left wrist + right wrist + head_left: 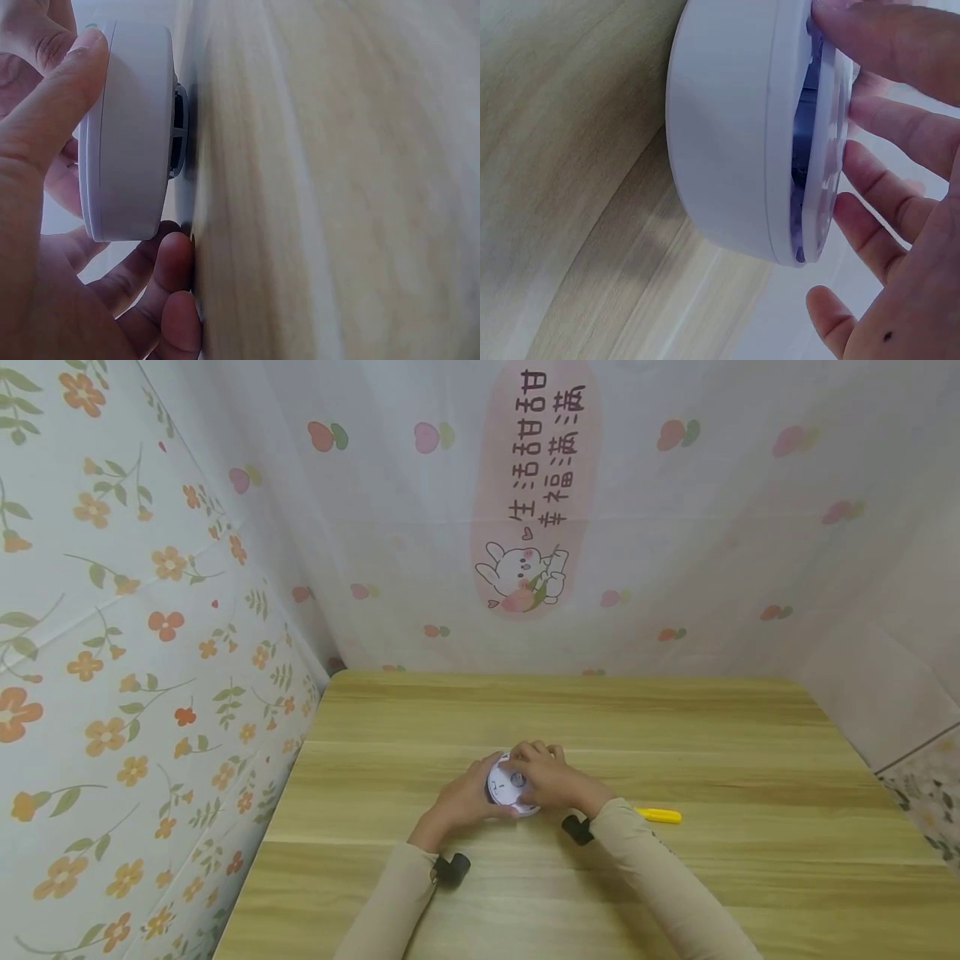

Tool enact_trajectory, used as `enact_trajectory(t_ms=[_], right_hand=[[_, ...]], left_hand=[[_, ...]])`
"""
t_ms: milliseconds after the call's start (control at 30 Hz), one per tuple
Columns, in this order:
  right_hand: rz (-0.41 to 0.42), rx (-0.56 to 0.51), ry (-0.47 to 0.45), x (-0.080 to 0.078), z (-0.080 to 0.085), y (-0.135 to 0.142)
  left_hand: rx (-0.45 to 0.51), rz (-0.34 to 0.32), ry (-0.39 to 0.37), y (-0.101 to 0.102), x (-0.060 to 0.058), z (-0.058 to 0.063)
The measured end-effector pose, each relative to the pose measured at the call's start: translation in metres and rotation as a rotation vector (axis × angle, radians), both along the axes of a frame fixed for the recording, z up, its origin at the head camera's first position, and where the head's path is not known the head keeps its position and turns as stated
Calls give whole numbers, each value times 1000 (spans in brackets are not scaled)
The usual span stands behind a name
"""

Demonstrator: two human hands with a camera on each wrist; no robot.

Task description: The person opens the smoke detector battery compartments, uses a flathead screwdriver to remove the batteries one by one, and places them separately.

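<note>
A round white device (504, 783), which looks like a smoke alarm, is held just over the table with its flat back up. My left hand (463, 795) grips its side, the thumb on the rim in the left wrist view; there a dark slotted vent (180, 131) shows on the underside of the white housing (135, 135). From above, my right hand (553, 778) holds the round back plate (825, 180), with thumb and fingertips at its edge and face. A gap with dark parts (804, 131) shows between plate and housing in the right wrist view.
A yellow handle (660, 816) lies on the wooden table (375, 718), partly hidden by the right forearm. Black wrist cameras (452, 870) stick out from both sleeves. Patterned curtains (405, 543) stand behind the table and to its left.
</note>
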State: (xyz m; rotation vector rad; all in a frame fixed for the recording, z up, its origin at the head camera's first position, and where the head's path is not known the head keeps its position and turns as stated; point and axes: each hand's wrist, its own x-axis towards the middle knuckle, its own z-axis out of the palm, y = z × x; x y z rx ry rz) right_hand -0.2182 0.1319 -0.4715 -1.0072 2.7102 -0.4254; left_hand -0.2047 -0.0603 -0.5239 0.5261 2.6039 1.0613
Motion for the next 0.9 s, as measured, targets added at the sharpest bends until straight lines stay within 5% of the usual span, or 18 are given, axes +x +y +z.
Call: enact_trajectory(t_ms=[900], right_hand=[[-96, -53, -35, 0, 1, 12]], left_hand=[[10, 12, -3, 2, 1, 0]])
